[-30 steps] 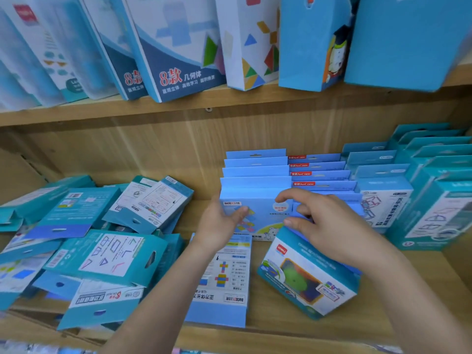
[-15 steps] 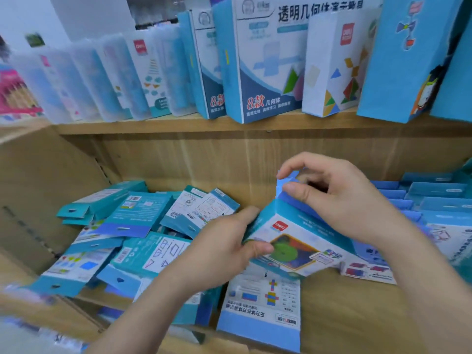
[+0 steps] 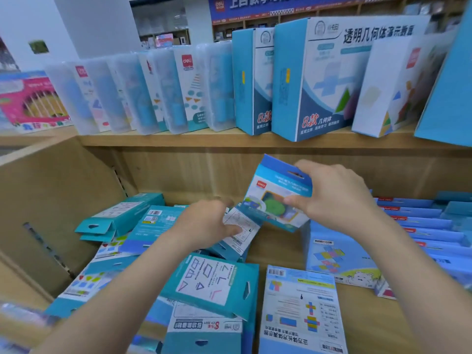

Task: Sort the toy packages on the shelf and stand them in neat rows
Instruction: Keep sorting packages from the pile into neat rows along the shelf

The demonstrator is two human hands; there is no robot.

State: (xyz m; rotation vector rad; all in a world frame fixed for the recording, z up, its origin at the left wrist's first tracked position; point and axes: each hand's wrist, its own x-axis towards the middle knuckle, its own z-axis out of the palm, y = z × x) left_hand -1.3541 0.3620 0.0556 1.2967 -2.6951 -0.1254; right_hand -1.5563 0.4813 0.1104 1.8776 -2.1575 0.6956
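Package (image 3: 275, 200) with green disc is above the shelf (image 3: 281, 249), centre; our right hand (image 3: 339, 200) has fingers curled round its right edge. Left hand (image 3: 207, 223) lies on teal box (image 3: 241, 227) in the left pile; grip blurred, cannot tell. We should stand it upright, flush with right rows (image 3: 421, 226).

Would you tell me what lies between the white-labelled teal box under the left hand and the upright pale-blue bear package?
Head view: only bare wooden shelf board lies there; the right hand holds a blue green-disc box above it.
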